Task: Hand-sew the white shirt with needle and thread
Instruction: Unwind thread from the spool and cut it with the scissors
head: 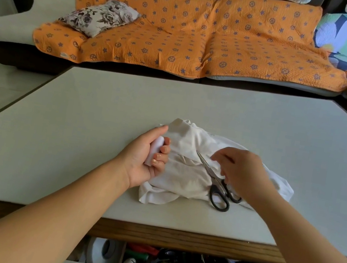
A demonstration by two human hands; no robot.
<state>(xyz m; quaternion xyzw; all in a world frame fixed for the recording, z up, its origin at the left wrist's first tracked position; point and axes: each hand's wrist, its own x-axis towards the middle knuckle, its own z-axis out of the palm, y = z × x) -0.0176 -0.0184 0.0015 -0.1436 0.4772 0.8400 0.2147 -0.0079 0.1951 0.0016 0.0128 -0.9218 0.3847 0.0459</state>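
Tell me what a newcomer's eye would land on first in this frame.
The crumpled white shirt in the middle of the table comes first, with black-handled scissors lying on it. The left hand has a white thread spool in its grip at the shirt's left edge, and the right hand is over the shirt beside the scissors. Behind, the bright orange sofa cover also pulls the eye.

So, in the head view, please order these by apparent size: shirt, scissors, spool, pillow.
1. Shirt, the largest.
2. Pillow; it lies farther from the camera, so its true rank is unsure.
3. Scissors.
4. Spool, the smallest.
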